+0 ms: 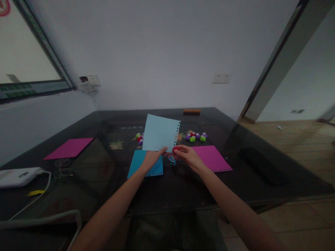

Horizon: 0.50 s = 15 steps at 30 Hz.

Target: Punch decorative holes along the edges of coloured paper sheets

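Observation:
My left hand (153, 157) grips a light blue sheet of card (161, 134) by its lower edge, thumb in front, and holds it tilted up above the table. Small cut-outs run down the card's right edge. Pinched in my right hand (190, 156) is a small red craft punch (176, 150), at the card's lower right corner. Below, tiny blue and red paper bits (172, 159) lie scattered. A darker blue card (144, 167) with a punched edge lies under my left hand. Beside my right hand is a pink card (211, 158), also punched along its near edge.
Several coloured craft punches (195, 136) stand behind the pink card; more (139, 138) are partly hidden by the raised card. Another pink card (69, 148), a white device (19, 176) with a cable, a black oblong item (263, 165) and a brown bar (192, 111) lie on the dark table (104, 188).

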Each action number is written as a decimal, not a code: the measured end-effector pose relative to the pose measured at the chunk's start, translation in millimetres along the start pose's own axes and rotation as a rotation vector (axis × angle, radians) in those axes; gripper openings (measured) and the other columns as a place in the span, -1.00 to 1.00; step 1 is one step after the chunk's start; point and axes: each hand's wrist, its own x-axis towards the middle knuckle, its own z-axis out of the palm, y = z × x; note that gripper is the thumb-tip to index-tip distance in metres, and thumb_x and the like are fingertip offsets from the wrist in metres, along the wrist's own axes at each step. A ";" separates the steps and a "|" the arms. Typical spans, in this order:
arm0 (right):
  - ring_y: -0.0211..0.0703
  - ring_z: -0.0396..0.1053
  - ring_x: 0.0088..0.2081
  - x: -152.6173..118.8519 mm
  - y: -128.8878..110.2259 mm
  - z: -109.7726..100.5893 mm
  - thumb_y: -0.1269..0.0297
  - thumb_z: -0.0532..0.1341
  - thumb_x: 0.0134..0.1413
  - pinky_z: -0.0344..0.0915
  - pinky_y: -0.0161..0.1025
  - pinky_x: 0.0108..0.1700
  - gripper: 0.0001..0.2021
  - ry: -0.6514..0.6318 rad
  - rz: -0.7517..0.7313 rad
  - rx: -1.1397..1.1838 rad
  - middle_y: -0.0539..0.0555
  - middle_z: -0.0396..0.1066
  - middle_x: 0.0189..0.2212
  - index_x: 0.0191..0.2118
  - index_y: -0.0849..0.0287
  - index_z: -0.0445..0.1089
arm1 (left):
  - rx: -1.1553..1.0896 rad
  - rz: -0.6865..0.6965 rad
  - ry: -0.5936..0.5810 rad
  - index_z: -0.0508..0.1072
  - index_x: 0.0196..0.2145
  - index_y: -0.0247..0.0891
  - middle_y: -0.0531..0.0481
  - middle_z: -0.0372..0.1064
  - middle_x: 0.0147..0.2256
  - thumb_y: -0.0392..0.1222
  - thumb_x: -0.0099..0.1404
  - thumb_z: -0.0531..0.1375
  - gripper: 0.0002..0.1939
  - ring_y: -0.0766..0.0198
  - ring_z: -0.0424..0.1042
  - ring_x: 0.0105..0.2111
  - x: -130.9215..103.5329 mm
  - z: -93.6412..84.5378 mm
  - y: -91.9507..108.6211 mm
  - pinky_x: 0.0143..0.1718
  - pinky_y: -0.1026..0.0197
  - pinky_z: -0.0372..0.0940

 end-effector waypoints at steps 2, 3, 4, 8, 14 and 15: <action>-0.22 0.40 -0.35 0.1 0.9 0.9 0.21 0.38 -0.31 0.31 -0.21 -0.20 -0.65 -0.001 -0.001 0.005 0.05 0.44 -0.35 -0.29 0.18 0.39 | 0.014 0.018 -0.003 0.47 -0.32 -0.36 -0.15 0.50 -0.40 -0.12 -0.01 0.24 -0.71 0.07 0.45 -0.22 1.3 0.5 -3.0 -0.04 0.08 0.22; -0.22 0.40 -0.36 0.2 1.3 1.4 0.22 0.38 -0.32 0.31 -0.22 -0.21 -0.65 -0.001 -0.001 0.010 0.04 0.44 -0.36 -0.30 0.18 0.38 | 0.021 0.037 -0.008 0.47 -0.32 -0.36 -0.16 0.50 -0.37 -0.11 0.00 0.24 -0.70 0.08 0.44 -0.21 2.3 0.8 -5.1 -0.01 0.08 0.20; -0.23 0.40 -0.37 0.2 1.6 2.0 0.22 0.39 -0.32 0.31 -0.22 -0.21 -0.65 -0.001 0.001 0.013 0.04 0.44 -0.36 -0.30 0.18 0.38 | 0.024 0.062 -0.017 0.47 -0.32 -0.36 -0.17 0.50 -0.33 -0.10 0.00 0.24 -0.69 0.09 0.43 -0.19 3.3 1.1 -7.4 0.01 0.08 0.18; -0.22 0.41 -0.37 -0.8 1.8 4.5 0.21 0.39 -0.34 0.31 -0.21 -0.21 -0.65 -0.010 0.010 -0.008 0.04 0.44 -0.37 -0.33 0.18 0.37 | -0.001 0.144 -0.063 0.45 -0.23 -0.35 -0.15 0.48 -0.25 -0.05 0.03 0.21 -0.63 0.13 0.43 -0.18 7.9 2.6 -17.0 0.03 0.09 0.16; -0.18 0.42 -0.36 -3.3 1.7 7.0 0.20 0.40 -0.36 0.32 -0.18 -0.18 -0.64 -0.012 -0.005 -0.027 0.06 0.45 -0.39 -0.34 0.19 0.37 | 0.008 0.116 -0.037 0.46 -0.27 -0.33 -0.15 0.49 -0.30 -0.06 0.03 0.22 -0.66 0.13 0.45 -0.23 9.4 4.1 -19.7 0.02 0.10 0.18; -0.18 0.43 -0.35 -3.5 1.9 7.2 0.19 0.39 -0.36 0.32 -0.17 -0.17 -0.63 -0.015 -0.005 -0.025 0.06 0.45 -0.38 -0.33 0.19 0.37 | 0.005 0.103 -0.044 0.47 -0.29 -0.32 -0.15 0.50 -0.31 -0.06 0.03 0.21 -0.68 0.12 0.46 -0.25 9.1 4.1 -18.9 -0.01 0.10 0.20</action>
